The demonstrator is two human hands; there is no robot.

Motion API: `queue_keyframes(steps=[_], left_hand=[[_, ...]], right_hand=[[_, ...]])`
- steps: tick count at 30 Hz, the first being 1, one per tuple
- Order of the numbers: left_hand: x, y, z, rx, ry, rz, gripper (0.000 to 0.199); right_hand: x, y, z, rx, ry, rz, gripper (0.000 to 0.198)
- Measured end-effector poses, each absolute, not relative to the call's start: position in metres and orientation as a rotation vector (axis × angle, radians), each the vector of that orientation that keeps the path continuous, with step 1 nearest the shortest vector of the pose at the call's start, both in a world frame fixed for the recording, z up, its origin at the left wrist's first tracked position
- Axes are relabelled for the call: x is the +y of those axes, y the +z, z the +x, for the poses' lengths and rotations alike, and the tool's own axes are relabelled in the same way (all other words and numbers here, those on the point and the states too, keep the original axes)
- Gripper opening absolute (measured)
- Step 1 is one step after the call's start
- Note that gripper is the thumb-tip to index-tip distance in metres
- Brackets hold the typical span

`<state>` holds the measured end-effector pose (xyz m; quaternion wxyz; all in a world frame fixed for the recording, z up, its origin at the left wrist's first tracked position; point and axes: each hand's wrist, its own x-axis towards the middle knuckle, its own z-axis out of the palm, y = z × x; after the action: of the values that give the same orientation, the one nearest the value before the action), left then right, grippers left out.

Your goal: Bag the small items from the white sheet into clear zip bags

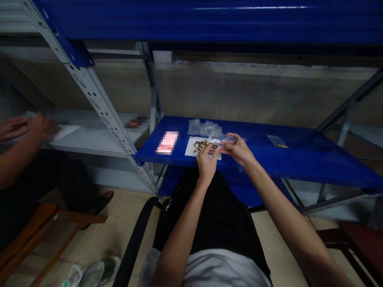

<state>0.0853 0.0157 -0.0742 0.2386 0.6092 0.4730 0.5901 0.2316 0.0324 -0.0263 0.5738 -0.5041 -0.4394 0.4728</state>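
Observation:
Both my hands hold a small clear plastic bag (218, 139) over the blue shelf (299, 159). My left hand (207, 161) pinches its lower left edge and my right hand (237, 150) grips its right side. Under the bag lies a white sheet (191, 148) with several small dark and yellow parts (200, 145) on it. More empty clear bags (203, 127) lie piled just behind the sheet.
A blurred pink item (166, 142) lies left of the sheet. A filled small bag (277, 141) lies at the right of the shelf. Another person's hands (26, 127) work at a grey shelf on the left. A wooden chair (44, 231) stands at lower left.

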Motion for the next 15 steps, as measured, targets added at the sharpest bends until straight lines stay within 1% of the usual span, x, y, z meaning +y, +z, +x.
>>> queue_keyframes(steps=[2,4,7,10,15], left_hand=[[0.015,-0.07,0.087,1.273,1.647,1.528,0.034],[0.017,-0.067,0.087,1.255,1.645,1.446,0.029],[0.021,-0.063,0.084,1.218,1.577,1.436,0.017],[0.025,-0.059,0.08,1.192,1.543,1.476,0.018],[0.027,-0.058,0.077,1.22,1.512,1.466,0.023]], right_hand=[[0.025,-0.026,0.227,-1.018,1.172,-1.163,0.064],[0.02,-0.026,0.226,-1.016,1.229,-1.175,0.062],[0.016,-0.027,0.23,-1.055,1.267,-1.222,0.047],[0.018,-0.026,0.24,-1.108,1.217,-1.237,0.031],[0.024,-0.028,0.254,-1.257,1.087,-1.324,0.027]])
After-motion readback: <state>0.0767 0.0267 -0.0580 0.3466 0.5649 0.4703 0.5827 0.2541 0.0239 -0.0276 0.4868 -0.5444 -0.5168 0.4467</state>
